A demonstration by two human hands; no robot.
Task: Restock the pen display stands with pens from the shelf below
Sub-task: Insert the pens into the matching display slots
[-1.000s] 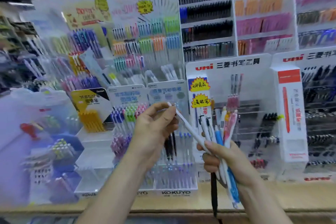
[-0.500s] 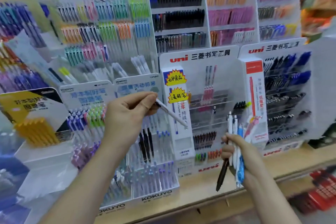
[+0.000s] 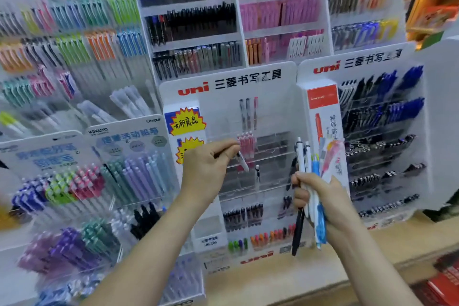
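My left hand (image 3: 207,169) pinches a single white pen (image 3: 242,162), its tip pointing down-right into the clear tiers of the middle uni display stand (image 3: 231,87). That stand holds a few pink pens (image 3: 246,144) in an upper slot, one white pen lower down, and dark and orange pens in the bottom rows. My right hand (image 3: 320,196) grips a bunch of pens (image 3: 310,181), white, blue, black and pink, held upright in front of the stand's right side.
A Kokuyo stand (image 3: 124,136) with pastel and coloured pens stands to the left. A second uni stand (image 3: 372,117) full of black and blue pens is on the right. Tall racks of pens rise behind. A wooden shelf edge (image 3: 323,278) runs below; red boxes sit lower right.
The view has swung right and closer to the middle uni stand. My left hand carried the white pen rightward to the stand's tiers. My right hand still holds the bunch.
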